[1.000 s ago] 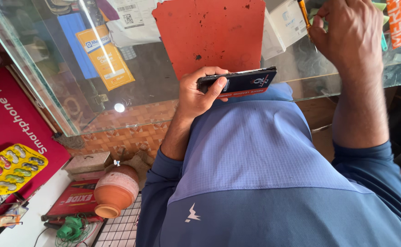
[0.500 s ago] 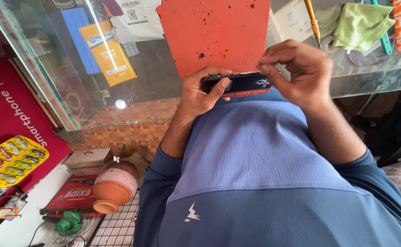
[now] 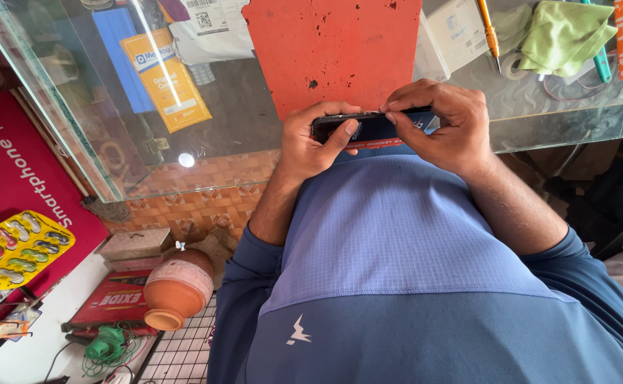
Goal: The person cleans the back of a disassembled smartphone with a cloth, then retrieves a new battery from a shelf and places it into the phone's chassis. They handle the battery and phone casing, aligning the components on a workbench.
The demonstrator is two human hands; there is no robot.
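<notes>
Head view: glass counter (image 3: 205, 135) fills the top, red mat (image 3: 333, 50) at 12 o'clock on it, green cloth (image 3: 553, 35) at 1 o'clock, clay pot (image 3: 180, 284) at 8 o'clock below. Dark phone (image 3: 379, 126) sits edge-up just above centre, over the counter edge, against the blue shirt. Left hand (image 3: 311, 146) clamps its left end, thumb on the side. Right hand (image 3: 443, 128) curls over the right end, fingertips pinching the top edge. Phone looks whole and closed; work on it seems barely begun.

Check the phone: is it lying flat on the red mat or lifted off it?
Lifted. The phone is held edge-on between the left hand and right hand, at the near edge of the red mat.
</notes>
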